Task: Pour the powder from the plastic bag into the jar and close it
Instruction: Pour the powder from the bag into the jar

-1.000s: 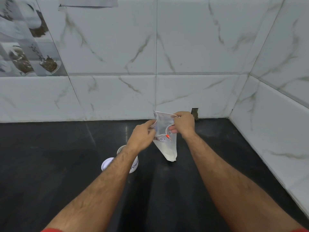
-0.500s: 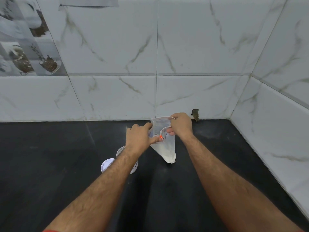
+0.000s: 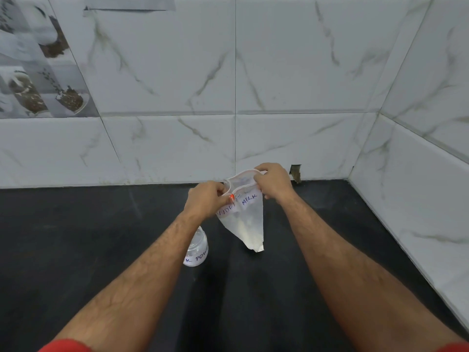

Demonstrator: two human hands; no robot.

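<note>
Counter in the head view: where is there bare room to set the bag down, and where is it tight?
Bare black counter lies left of the jar and right of the plastic bag, up to the tiled side wall. It is crowded at centre, where the left hand and right hand hold the bag beside the jar.

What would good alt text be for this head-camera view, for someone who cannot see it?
Two bare hands, left hand and right hand, hold a clear plastic bag of white powder open at its top above a black counter. The bag's label reads MILK. A small clear jar stands on the counter beneath the left forearm, before a white marble-tiled wall.
</note>
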